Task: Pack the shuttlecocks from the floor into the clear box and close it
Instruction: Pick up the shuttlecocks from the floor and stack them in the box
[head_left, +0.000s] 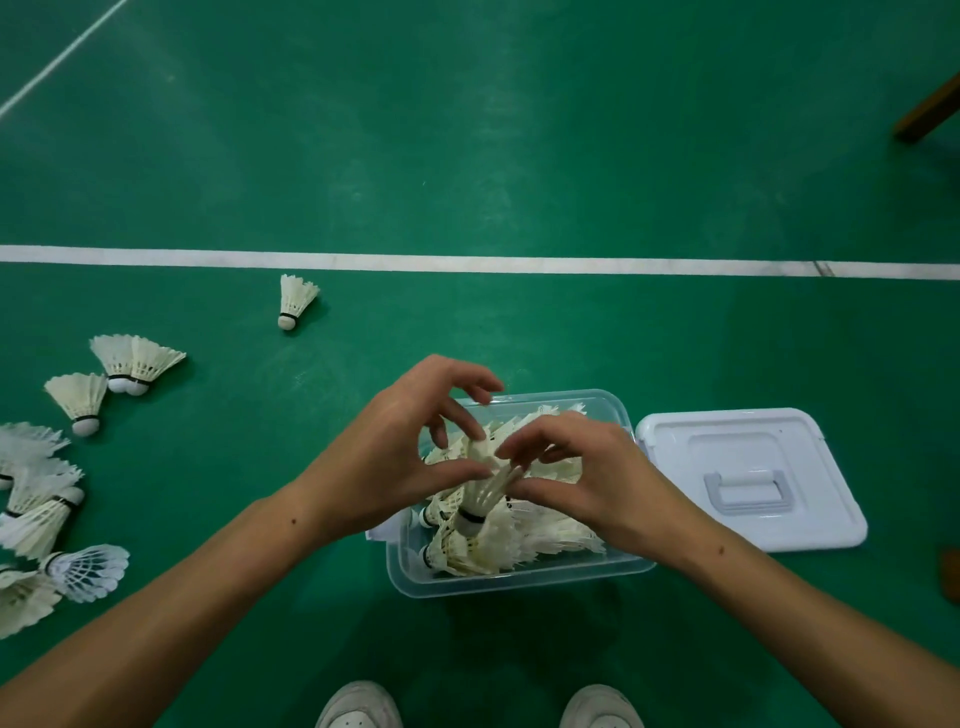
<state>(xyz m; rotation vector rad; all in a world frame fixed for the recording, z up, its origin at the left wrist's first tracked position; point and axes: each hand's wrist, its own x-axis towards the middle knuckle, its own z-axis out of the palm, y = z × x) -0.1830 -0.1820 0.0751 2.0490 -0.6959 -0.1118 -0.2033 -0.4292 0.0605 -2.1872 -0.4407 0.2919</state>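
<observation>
- The clear box (519, 584) stood open on the green floor (467, 156), directly ahead of the person's two white shoes (358, 706).
- The box held a dense pile of feather shuttlecocks (550, 540), lying mostly on their sides.
- The white lid (753, 478) lay flat on the floor just beside the box's right end, handle side up.
- Both hands were above the box. The left hand (395, 457) had thumb and fingers curled in a pinch on the feather end of one held shuttlecock (480, 493).
- The right hand (587, 478) gripped the same shuttlecock from the opposite side, its fingertips on the feathers.
- The held shuttlecock pointed cork downward, its cork in among the pile in the box.
- Loose shuttlecocks remained on the floor to the left: a single one (293, 301) near the white court line (571, 264), a pair (132, 364) touching each other, one more (80, 400) near them, and a cluster (41, 519) at the left edge of the view.
- One item in that cluster was a synthetic-skirted shuttlecock (88, 571).
- A brown wooden piece (930, 111) showed at the upper right edge; what it was could not be determined.
</observation>
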